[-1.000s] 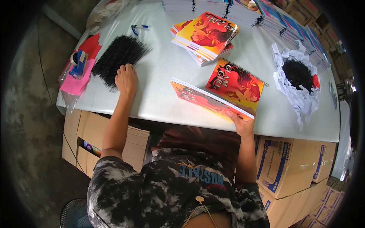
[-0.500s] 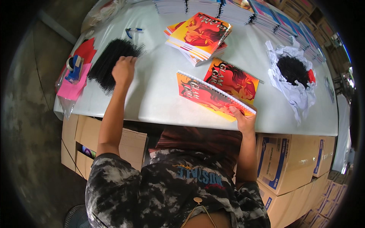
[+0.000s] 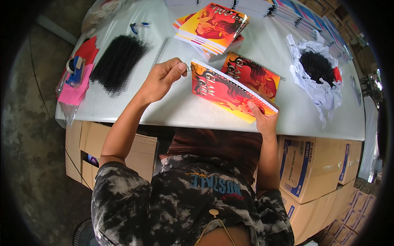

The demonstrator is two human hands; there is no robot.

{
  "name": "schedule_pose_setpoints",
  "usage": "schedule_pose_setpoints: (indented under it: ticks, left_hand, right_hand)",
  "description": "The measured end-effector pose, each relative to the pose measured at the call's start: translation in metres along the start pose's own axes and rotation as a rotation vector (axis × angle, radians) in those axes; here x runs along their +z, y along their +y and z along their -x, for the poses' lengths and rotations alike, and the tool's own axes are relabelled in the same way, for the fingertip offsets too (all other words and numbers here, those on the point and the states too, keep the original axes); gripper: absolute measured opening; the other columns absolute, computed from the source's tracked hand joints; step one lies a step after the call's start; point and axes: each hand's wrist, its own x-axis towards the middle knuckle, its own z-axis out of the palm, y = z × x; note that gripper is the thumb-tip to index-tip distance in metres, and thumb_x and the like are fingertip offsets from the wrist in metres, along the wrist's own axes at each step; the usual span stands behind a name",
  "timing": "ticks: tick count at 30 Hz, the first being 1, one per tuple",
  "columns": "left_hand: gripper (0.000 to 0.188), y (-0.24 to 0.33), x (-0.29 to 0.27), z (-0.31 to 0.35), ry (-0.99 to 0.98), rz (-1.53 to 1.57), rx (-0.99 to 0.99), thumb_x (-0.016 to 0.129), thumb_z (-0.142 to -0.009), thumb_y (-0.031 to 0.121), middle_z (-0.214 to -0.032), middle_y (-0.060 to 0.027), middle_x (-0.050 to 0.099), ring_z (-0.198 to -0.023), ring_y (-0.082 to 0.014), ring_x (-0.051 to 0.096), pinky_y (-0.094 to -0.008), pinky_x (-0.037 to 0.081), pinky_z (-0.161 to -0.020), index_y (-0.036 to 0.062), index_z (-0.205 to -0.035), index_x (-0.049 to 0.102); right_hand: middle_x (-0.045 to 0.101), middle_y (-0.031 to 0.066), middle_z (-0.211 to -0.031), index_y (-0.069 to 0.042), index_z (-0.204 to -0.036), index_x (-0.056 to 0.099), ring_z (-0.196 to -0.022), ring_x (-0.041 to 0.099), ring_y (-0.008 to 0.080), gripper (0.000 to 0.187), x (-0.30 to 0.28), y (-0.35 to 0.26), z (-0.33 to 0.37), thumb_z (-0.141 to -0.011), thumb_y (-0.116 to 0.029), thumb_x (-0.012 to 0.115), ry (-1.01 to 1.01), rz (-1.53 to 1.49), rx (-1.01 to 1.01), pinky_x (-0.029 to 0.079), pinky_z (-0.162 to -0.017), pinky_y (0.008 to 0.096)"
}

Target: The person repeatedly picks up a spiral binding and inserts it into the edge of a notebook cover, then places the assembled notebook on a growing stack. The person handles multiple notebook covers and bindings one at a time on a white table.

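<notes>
My left hand (image 3: 163,78) is closed in a pinch on a thin spiral binding coil (image 3: 189,68), whose end meets the left corner of an unbound notebook. A length of coil (image 3: 161,52) also shows beyond the knuckles; the fingers hide whether it is the same piece. My right hand (image 3: 266,122) grips the right end of that notebook (image 3: 221,93), tilted with its row of punched holes along the upper edge. Behind it a coil-bound notebook (image 3: 256,78) with the same red and orange cover lies flat. A dark heap of loose coils (image 3: 119,63) lies left of my left hand.
Blue-handled pliers (image 3: 138,27) lie beyond the heap. A stack of notebooks (image 3: 213,26) stands at the far middle. Crumpled white wrapping (image 3: 296,67) holds black trimmings on the right. A tape dispenser (image 3: 76,73) rests on pink paper (image 3: 74,94) at left. Cartons (image 3: 299,168) stand below the table.
My left hand has come away from the heap, moving right to the notebook's left corner with a coil in its fingers. The right hand still holds the notebook.
</notes>
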Motion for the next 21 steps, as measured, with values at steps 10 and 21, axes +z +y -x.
schedule_pose_setpoints:
  ticks: [10, 21]
  left_hand:
    - [0.039, 0.016, -0.012, -0.007, -0.041, 0.295, -0.347, 0.043, -0.095, 0.036, -0.053, 0.0043, 0.037, -0.046, -0.0053, 0.027, -0.0212, 0.023, -0.042, 0.0055, -0.073, 0.052]
    - [0.022, 0.048, -0.029, -0.011, -0.208, -0.761, 0.321, 0.067, -0.076, 0.017, -0.095, -0.0064, 0.061, -0.093, -0.0254, 0.055, -0.0349, 0.040, -0.083, 0.0071, -0.094, 0.059]
  right_hand:
    - [0.066, 0.0104, -0.098, 0.004, -0.104, 0.062, -0.082, 0.060, 0.0104, 0.024, 0.000, -0.009, -0.008, -0.081, 0.002, 0.061, -0.126, 0.060, -0.154, 0.048, -0.073, 0.0220]
    - [0.067, 0.0102, -0.088, 0.004, -0.104, 0.062, -0.077, 0.061, 0.0098, 0.021, 0.005, -0.008, 0.004, -0.083, 0.000, 0.059, -0.131, 0.045, 0.025, 0.048, -0.070, 0.0224]
